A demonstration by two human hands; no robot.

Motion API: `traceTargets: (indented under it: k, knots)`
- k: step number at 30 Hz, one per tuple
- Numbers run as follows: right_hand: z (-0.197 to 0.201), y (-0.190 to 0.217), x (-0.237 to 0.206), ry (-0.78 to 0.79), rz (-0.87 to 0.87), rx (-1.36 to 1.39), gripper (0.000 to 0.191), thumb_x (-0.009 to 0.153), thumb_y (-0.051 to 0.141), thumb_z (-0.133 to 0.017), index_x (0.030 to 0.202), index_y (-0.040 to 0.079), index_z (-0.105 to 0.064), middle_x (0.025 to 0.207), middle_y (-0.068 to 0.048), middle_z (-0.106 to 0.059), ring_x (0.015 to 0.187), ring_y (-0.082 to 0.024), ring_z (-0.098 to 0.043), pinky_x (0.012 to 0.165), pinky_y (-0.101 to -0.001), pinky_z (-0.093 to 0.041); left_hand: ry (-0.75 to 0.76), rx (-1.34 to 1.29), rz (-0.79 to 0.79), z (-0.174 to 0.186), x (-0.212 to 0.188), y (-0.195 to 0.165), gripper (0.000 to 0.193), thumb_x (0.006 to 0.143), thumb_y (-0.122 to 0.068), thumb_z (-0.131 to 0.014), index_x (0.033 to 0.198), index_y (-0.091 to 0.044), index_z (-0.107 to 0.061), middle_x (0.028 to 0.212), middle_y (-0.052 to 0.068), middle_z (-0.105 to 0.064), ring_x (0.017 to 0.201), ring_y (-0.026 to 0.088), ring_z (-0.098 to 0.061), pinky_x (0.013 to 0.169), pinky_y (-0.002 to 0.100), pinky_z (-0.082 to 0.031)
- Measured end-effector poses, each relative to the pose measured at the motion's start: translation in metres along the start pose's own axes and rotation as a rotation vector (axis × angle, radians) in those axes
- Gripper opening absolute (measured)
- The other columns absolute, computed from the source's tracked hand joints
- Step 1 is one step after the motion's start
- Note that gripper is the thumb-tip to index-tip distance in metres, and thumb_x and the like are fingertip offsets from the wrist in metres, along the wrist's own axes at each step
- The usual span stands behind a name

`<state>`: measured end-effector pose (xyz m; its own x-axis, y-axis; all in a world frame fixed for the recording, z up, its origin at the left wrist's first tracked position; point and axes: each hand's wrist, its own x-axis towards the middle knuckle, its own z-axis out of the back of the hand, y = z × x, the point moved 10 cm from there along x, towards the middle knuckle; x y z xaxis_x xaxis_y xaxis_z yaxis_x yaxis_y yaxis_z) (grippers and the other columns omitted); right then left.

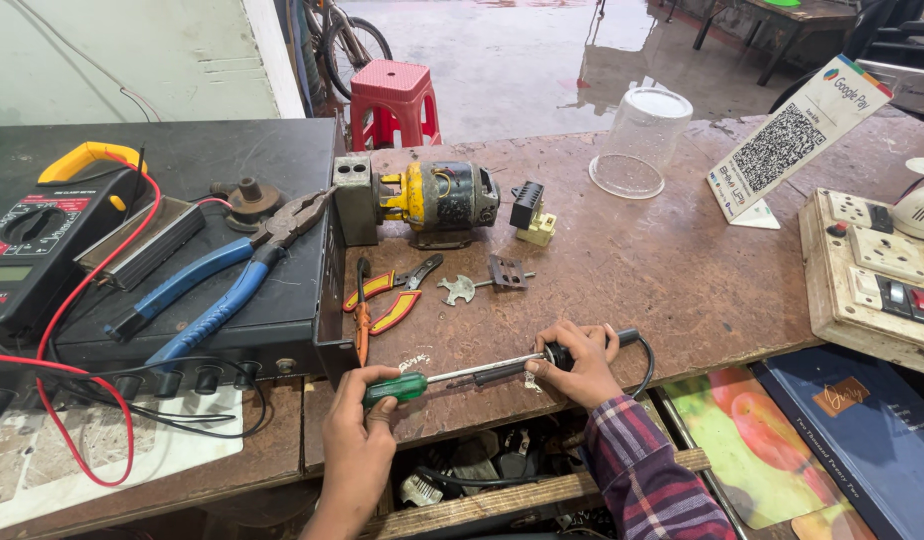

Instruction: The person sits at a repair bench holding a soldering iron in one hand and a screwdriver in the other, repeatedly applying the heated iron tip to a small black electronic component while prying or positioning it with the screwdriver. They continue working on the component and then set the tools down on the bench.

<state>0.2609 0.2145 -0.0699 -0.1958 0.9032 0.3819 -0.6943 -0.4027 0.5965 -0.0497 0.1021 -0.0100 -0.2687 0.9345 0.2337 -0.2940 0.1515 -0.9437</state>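
Observation:
My left hand (360,432) grips the green handle of a screwdriver (422,383) at the bench's front edge. Its metal shaft runs right to a small black part with a black cord (642,362), which my right hand (579,365) holds and partly hides. Just behind lie red-and-yellow cutters (394,296) and a small metal bracket (482,282). Farther back sits a small electric motor (437,200) with a yellow end.
Blue-handled pliers (222,275) lie on a dark box (182,180) at left, beside a multimeter (42,240) with red leads. A clear plastic jar (640,140), a card stand (797,135), a switch board (872,270) and books (852,440) are at right.

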Motion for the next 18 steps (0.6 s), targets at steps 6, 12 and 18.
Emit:
traceTargets:
  k: [6,12,18]
  knots:
    - [-0.001,-0.001,-0.001,0.017,-0.031,0.001,0.032,0.078,0.05,-0.079,0.09,0.021,-0.071,0.095,0.009,-0.065,0.113,-0.02,-0.046,0.114,-0.0535,0.002,0.057,-0.18,0.292,-0.006,-0.004,0.023,0.023,0.094,0.004,-0.057,0.111,-0.009,-0.065,0.105,0.007,-0.073,0.089,0.019,-0.078,0.074,0.032,-0.061]
    - [-0.002,-0.002,0.0,0.018,-0.018,0.014,0.032,0.078,0.048,-0.08,0.091,0.021,-0.071,0.095,0.009,-0.065,0.113,-0.018,-0.047,0.113,-0.0549,0.005,0.001,0.038,-0.186,0.004,-0.002,-0.02,0.031,0.081,0.011,-0.063,0.106,-0.006,-0.067,0.112,0.006,-0.071,0.105,0.016,-0.071,0.086,0.032,-0.056]
    - [0.001,-0.001,0.0,0.01,-0.003,-0.006,0.039,0.071,0.052,-0.084,0.092,0.022,-0.07,0.095,0.009,-0.065,0.113,-0.021,-0.046,0.114,-0.0539,0.001,0.058,-0.108,0.071,-0.004,-0.003,0.004,0.022,0.091,-0.003,-0.064,0.111,-0.009,-0.068,0.105,0.006,-0.073,0.089,0.013,-0.077,0.069,0.028,-0.065]
